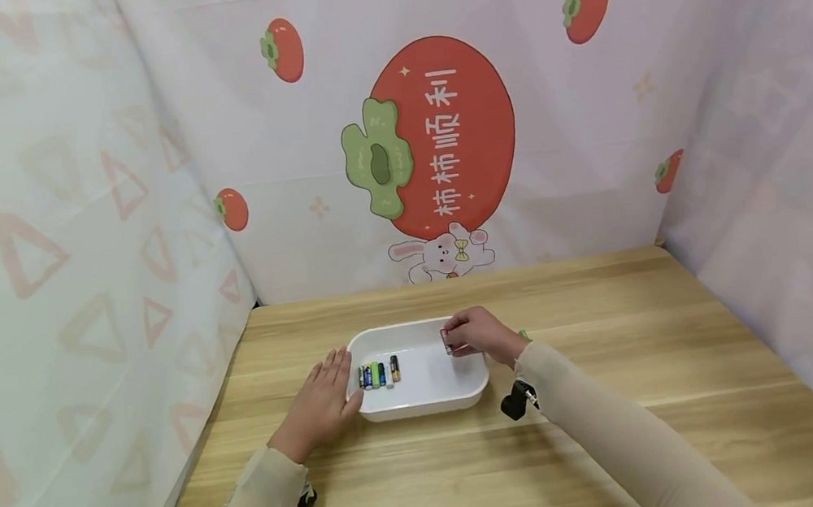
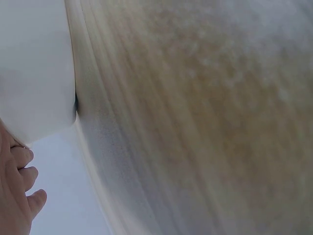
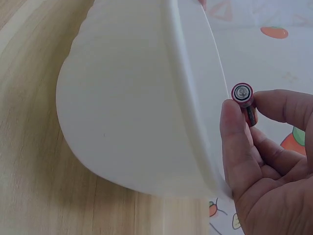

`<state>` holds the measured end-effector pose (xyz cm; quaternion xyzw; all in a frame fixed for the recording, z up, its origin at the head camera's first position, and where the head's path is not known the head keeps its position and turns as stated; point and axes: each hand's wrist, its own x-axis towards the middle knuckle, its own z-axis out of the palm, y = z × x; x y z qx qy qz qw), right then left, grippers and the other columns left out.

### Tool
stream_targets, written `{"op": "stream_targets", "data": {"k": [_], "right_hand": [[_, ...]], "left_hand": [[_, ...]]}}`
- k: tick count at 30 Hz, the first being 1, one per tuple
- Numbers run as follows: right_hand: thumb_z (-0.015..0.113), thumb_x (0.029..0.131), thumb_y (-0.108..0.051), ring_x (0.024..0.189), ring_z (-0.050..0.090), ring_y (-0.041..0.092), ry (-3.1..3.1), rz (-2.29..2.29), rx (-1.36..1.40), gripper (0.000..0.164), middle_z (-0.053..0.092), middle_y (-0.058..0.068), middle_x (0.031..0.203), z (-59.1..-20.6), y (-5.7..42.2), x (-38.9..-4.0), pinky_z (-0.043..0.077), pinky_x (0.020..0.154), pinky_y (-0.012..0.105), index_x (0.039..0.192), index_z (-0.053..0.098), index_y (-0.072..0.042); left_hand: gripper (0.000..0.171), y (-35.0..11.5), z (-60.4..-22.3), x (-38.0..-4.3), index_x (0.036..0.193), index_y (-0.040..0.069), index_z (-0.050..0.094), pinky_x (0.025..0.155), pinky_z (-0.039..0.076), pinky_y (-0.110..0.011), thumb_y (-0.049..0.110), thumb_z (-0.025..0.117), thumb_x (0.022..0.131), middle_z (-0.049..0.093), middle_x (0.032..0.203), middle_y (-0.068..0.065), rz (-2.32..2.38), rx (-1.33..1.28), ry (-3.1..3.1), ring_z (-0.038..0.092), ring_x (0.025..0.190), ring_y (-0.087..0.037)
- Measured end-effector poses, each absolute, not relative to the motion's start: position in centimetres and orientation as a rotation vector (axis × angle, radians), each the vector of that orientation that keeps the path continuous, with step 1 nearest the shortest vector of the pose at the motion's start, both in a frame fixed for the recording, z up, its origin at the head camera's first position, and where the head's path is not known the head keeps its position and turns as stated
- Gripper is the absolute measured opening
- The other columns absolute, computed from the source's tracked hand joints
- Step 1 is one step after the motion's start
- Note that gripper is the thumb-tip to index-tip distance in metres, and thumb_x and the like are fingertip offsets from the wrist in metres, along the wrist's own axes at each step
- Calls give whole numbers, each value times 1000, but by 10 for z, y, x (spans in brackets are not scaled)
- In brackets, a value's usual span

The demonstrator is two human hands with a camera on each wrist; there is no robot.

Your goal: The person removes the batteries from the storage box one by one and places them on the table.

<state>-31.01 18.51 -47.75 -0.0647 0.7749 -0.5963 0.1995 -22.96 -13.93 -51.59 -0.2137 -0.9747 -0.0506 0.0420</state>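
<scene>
Two-handed — pinching a red battery in right fingers, touching the tray with straight left fingers. Held well right of the battery row.

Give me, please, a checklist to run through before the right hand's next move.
1. Right hand pinching the red battery: ok.
2. Left hand touching the white tray: ok, at its left side.
3. Battery row lying inside the tray: ok, near the left end.
4. Bare tray floor right of the row: ok.
5. Red battery lying in the row: not ok, apart from it.
6. Red battery's poles matching the row: cannot tell.
</scene>
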Motion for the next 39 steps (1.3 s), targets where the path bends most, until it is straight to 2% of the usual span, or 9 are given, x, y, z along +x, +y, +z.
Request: {"op": "stream_targets", "data": {"k": [15,21,31,39], "right_hand": [[61,94,-7,86,66,22,2131,-1723,-190,33,61,28,116,-475,208,-310,57,79,37,122,58,11],[61,94,-8,86,65,22,2163,-1711,-183,34,63,23,111,-477,219,-314,57,78,36,122,58,10],[60,94,-7,88,65,23,2155,-1723,-198,33,62,26,114,-482,233,-315,56,80,39,122,57,11],[61,93,-6,86,66,22,2181,-1742,-152,27,65,18,106,-484,244,-315,55,83,43,117,62,7]], "left_hand": [[74,-140,-515,-228,153,-4,17,116,14,-49,44,40,102,17,159,-17,-126,-656,-2998,15,145,-33],[73,-140,-514,-228,152,-6,20,115,17,-51,43,42,102,19,158,-19,-138,-671,-2970,17,145,-35],[73,-141,-516,-228,153,-4,17,116,14,-49,43,41,102,16,159,-18,-121,-644,-2998,14,145,-34],[74,-141,-517,-231,154,-2,16,116,13,-48,45,39,102,15,159,-16,-121,-660,-2988,13,146,-32]]}}
